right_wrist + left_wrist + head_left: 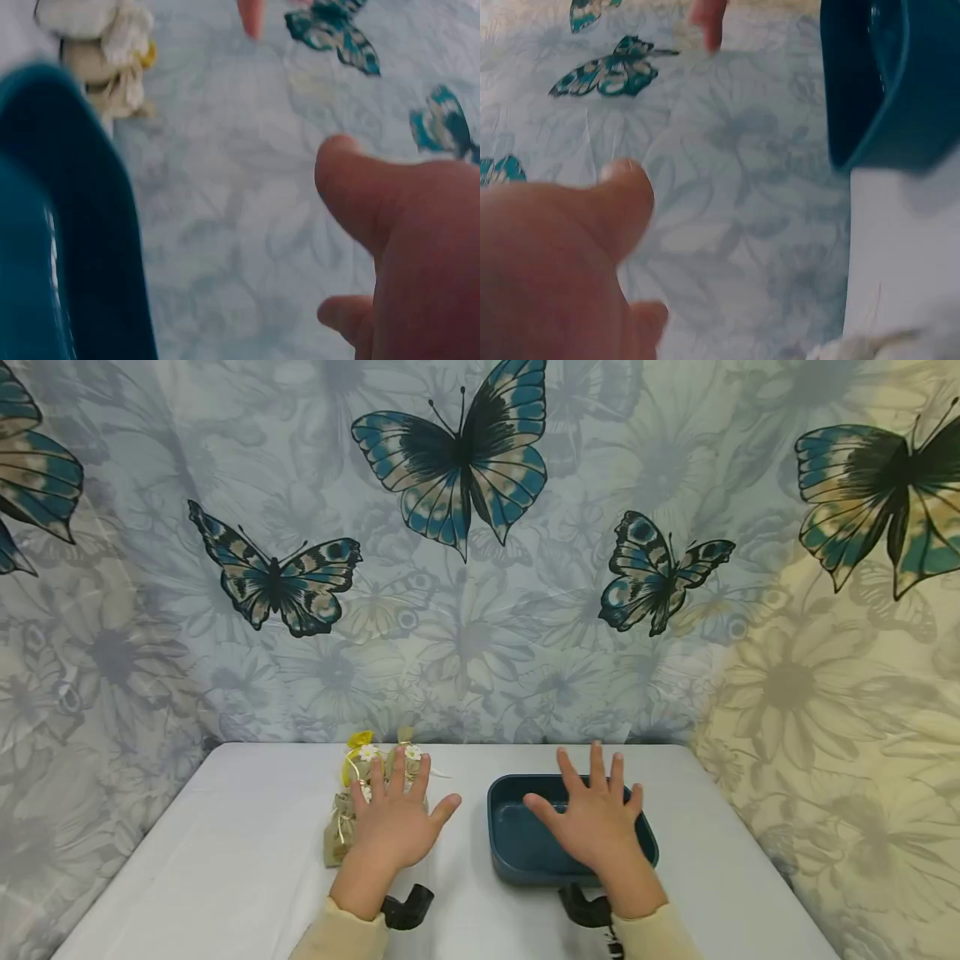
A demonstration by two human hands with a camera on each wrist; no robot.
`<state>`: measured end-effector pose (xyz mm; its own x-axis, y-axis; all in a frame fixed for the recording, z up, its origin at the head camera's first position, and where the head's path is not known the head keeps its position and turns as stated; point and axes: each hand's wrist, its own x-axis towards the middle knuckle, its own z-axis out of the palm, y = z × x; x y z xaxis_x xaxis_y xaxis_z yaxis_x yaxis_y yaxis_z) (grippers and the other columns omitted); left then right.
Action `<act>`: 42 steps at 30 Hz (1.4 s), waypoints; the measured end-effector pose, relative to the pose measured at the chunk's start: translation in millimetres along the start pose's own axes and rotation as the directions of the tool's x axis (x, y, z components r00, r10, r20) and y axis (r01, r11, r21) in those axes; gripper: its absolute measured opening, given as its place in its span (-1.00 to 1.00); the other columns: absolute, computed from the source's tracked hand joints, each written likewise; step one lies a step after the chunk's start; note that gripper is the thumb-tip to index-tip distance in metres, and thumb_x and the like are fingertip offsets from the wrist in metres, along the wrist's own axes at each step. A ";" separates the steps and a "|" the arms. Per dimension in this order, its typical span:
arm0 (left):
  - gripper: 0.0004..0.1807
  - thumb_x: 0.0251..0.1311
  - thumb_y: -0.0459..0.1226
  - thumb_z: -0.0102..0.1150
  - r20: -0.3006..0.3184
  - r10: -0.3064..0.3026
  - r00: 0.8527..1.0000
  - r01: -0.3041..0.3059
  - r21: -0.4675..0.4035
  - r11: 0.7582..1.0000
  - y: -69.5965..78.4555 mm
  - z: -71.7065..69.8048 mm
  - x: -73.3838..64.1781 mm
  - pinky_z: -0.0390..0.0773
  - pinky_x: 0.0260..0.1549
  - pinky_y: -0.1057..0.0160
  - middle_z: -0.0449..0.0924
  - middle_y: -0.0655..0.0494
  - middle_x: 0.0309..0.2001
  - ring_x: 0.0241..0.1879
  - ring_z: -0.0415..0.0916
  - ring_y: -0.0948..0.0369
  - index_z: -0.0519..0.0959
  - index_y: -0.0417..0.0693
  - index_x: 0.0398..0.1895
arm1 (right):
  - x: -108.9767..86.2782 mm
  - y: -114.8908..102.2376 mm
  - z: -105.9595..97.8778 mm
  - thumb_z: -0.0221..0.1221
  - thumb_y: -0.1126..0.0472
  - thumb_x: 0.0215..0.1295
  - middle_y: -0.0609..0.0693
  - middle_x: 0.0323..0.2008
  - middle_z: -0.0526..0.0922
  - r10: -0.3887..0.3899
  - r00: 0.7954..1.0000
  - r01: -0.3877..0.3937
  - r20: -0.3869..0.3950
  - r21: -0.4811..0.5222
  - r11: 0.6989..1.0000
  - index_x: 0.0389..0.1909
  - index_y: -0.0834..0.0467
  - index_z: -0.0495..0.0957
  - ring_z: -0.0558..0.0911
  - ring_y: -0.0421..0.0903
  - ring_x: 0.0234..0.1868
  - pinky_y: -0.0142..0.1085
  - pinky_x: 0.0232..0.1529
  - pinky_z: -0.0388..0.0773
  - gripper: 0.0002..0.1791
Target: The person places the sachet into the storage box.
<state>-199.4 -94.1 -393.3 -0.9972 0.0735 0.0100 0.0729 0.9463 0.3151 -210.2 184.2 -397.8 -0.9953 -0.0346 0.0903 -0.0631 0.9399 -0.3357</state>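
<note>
My left hand [397,828] is spread with straight fingers in front of a cluster of small burlap pouches [341,828] at the table's centre left, partly covering them in the head view. White flowers and a yellow ribbon [360,739] trim the pouches. My right hand [600,827], fingers also spread, overlaps a dark blue rectangular tub [517,868] whose visible inside holds nothing. Neither hand grips anything. In the left wrist view the tub [907,120] appears at upper right; the right wrist view has the pouches [105,60] at upper left.
A white-covered table [225,843] spans the lower view. Behind it and at both sides hangs a floral cloth with butterflies [465,652]. Black camera mounts [408,907] sit at both wrists, beside the cream sleeves [341,935].
</note>
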 end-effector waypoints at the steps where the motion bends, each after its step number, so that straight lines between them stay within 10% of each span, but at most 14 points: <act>1: -0.01 0.28 0.47 -0.38 -0.005 0.020 1.000 -0.020 -0.041 0.999 -8.4 -1.7 0.2 -0.45 0.23 -0.45 -0.41 -0.14 0.58 0.48 -0.57 -0.25 -0.04 0.12 0.62 | -0.1 12.8 -6.9 -0.14 -0.63 0.20 0.34 0.53 -0.37 -0.012 1.000 0.011 0.012 0.021 1.000 0.60 0.01 -0.01 -0.49 0.40 0.45 0.52 0.15 -0.47 0.12; 8: 0.07 0.26 0.39 -0.05 0.021 0.041 0.999 -0.033 -0.300 0.953 -82.4 -14.6 -3.4 -0.38 0.17 -0.54 -0.65 -0.31 0.51 0.38 -0.71 -0.41 -0.21 0.13 0.63 | -9.7 111.6 -38.4 0.15 -0.20 0.41 0.37 0.50 -0.54 -0.114 0.982 0.060 0.150 0.322 0.945 0.62 -0.01 -0.31 -0.38 0.58 0.39 0.62 -0.02 -0.09 0.04; 16: 0.10 0.23 0.16 0.27 0.115 0.056 0.992 0.016 -0.540 0.842 -151.1 4.6 -10.1 0.16 0.12 -0.48 -0.39 -0.30 0.55 0.41 -0.14 -0.42 -0.25 0.32 0.63 | -29.2 171.6 -15.4 0.13 0.12 0.50 0.17 0.52 -0.62 -0.241 0.913 -0.097 0.328 0.750 0.654 0.57 -0.17 -0.54 -0.18 0.53 0.41 0.30 0.16 0.31 0.05; 20: 0.05 0.20 0.03 0.37 0.127 0.032 0.991 0.057 -0.641 0.765 -168.8 18.4 -11.6 0.40 0.10 -0.26 -0.04 -0.37 0.50 0.31 0.19 -0.37 -0.07 0.21 0.63 | -28.9 175.4 3.5 0.20 0.10 0.45 0.14 0.53 -0.58 -0.274 0.886 -0.150 0.376 0.788 0.597 0.60 -0.17 -0.40 -0.18 0.60 0.38 0.24 0.13 0.38 0.04; 27: 0.08 0.11 -0.04 0.46 0.094 0.010 0.995 0.062 -0.724 0.687 -176.8 38.0 -8.0 0.56 -0.06 -0.06 0.12 -0.38 0.43 0.22 0.39 -0.26 -0.01 0.20 0.62 | -23.1 168.8 22.3 0.29 0.13 0.37 0.20 0.55 -0.46 -0.252 0.919 -0.063 0.305 0.741 0.669 0.61 -0.15 -0.33 -0.32 0.52 0.42 0.49 0.16 0.06 0.09; 42: -0.10 0.03 -0.13 0.52 0.069 -0.076 0.995 0.103 -0.651 0.752 -180.8 48.1 -1.7 0.59 -0.21 0.08 0.44 -0.22 0.18 -0.02 0.56 0.02 0.33 -0.22 0.42 | -17.9 158.9 39.3 0.38 0.03 0.25 0.30 0.54 -0.39 -0.104 0.955 -0.107 0.277 0.649 0.753 0.59 0.00 -0.48 -0.25 0.44 0.47 0.45 0.25 -0.13 0.28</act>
<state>-210.3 -250.1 -496.0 -0.9966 0.0227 -0.0796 -0.0567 0.5140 0.8559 -205.2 320.8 -489.6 -0.9645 -0.2245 -0.1388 0.0110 0.4911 -0.8710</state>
